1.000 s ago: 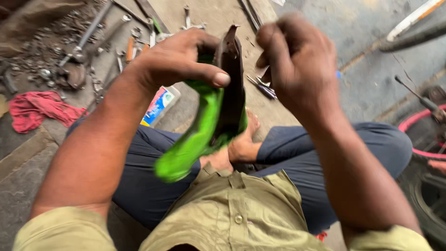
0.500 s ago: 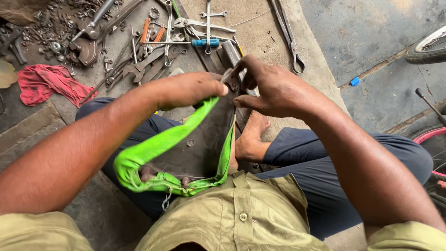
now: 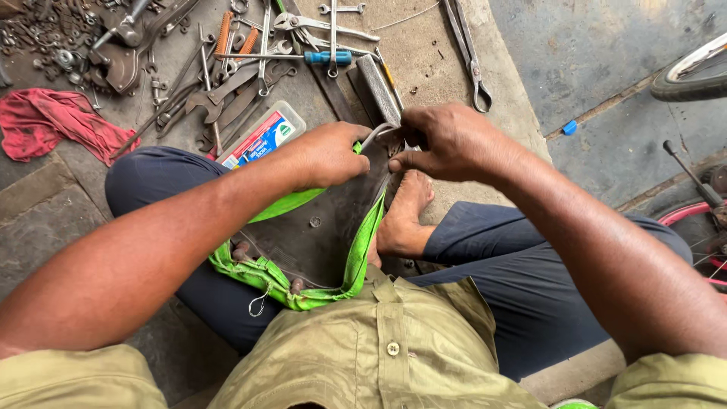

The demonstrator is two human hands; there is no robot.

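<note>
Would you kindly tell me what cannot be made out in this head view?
- Nose of the dark saddle with bright green cover: hidden behind the left hand and right hand.
- Red bicycle wheel: cut off by the right edge.
- Heap of small metal parts: too small.

Tools and rag on the floor

Beyond the hands, spanners (image 3: 227, 98) and a blue-handled screwdriver (image 3: 303, 57) are spread; a red rag (image 3: 57, 125) lies far left, a bicycle wheel (image 3: 693, 72) far right.

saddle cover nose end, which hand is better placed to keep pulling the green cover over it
Right, likely. The right hand pinches at the tip of the dark saddle, by the green cover edge. The left hand grips the side, steadying it.
</note>
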